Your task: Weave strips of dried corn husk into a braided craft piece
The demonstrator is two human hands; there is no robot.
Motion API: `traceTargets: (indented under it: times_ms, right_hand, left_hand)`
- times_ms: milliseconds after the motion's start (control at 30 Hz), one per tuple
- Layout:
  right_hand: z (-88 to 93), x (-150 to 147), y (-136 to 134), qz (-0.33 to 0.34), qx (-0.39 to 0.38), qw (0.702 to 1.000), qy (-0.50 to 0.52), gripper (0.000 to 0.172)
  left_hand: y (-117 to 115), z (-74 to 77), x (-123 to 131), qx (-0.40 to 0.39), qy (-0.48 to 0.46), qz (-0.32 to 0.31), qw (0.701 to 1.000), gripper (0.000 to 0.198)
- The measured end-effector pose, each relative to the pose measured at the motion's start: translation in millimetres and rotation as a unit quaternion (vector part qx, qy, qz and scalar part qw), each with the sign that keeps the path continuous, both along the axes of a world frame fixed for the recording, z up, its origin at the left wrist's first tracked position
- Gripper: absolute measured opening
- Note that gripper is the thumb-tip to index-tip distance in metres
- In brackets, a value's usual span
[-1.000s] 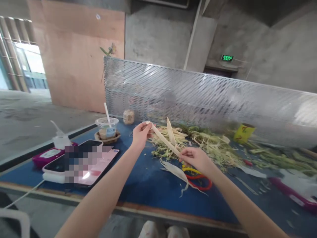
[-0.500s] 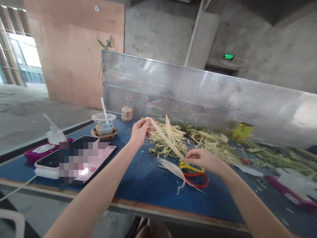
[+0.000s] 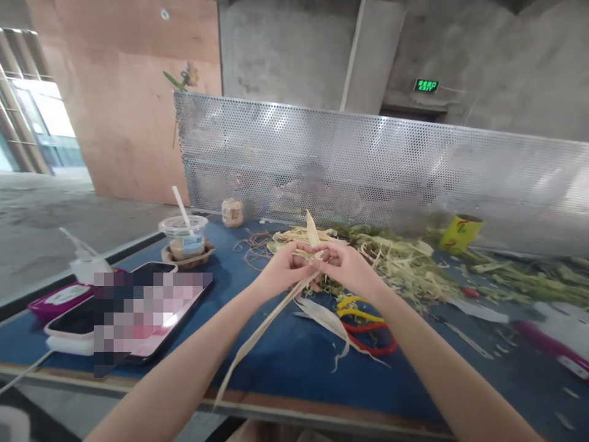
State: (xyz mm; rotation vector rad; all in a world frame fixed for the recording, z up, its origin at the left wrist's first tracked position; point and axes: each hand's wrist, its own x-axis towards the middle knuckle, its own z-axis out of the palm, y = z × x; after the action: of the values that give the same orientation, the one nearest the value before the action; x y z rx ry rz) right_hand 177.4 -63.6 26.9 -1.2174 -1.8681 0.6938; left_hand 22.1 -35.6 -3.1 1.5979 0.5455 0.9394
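Note:
My left hand (image 3: 286, 269) and my right hand (image 3: 346, 265) meet above the blue table (image 3: 285, 350), fingers pinched together on the upper end of a long pale corn husk strip (image 3: 262, 331). The strip hangs down and toward me past the table's front edge. Just behind my hands lies a pile of shredded husks and green stalks (image 3: 396, 261). Under my right wrist rest red and yellow scissors (image 3: 368, 322) and a loose pale husk piece (image 3: 326, 316).
A blurred phone (image 3: 138, 307) lies at the left beside a magenta wipes pack (image 3: 59, 294). A lidded cup with a straw (image 3: 184, 236) and a small jar (image 3: 232, 212) stand further back. A perforated metal screen (image 3: 368, 166) borders the table's far side; a yellow cup (image 3: 460, 233) leans there.
My hands were apart, stretching the husk strip between them. They have come together, and the strip's free end now hangs down toward me. The camera has turned slightly.

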Motion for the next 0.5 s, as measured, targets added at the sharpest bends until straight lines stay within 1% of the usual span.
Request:
traceTargets:
  times_ms: [133,200,267,300,333,367,400,467,500]
  right_hand:
    - [-6.9,1,6,0.025,-0.049,0.997,0.056,0.009]
    - [-9.0,8,10,0.033,-0.058,0.993,0.102,0.01]
    - [-10.5,18,13,0.023,-0.062,0.987,0.149,0.017]
    - [-11.1,25,14,0.019,-0.078,0.983,0.167,0.021]
    - [-11.6,31,14,0.019,-0.1,0.977,0.188,0.024]
    - [-12.1,38,15,0.019,-0.123,0.969,0.212,0.027]
    - [-12.7,44,15,0.022,-0.146,0.962,0.23,0.03]
    - [-14.4,55,15,0.026,-0.18,0.952,0.244,0.032]
    - [-15.6,59,16,0.033,-0.193,0.952,0.237,0.033]
  left_hand:
    - [-1,1.3,0,-0.004,0.029,0.006,1.0,0.042]
    - [2,3.5,-2,-0.016,0.075,0.015,0.997,0.04]
    - [7,4.7,-6,-0.013,0.154,0.057,0.986,0.032]
    - [9,4.4,-9,-0.003,0.206,0.091,0.974,0.033]
    - [12,3.4,-12,0.024,0.269,0.116,0.956,0.034]
    - [14,1.8,-14,0.04,0.335,0.151,0.929,0.034]
    - [16,-0.4,-16,0.055,0.389,0.17,0.904,0.033]
    - [18,-5.4,-18,0.042,0.452,0.16,0.876,0.032]
    - [19,-8.0,-17,0.032,0.469,0.144,0.871,0.032]
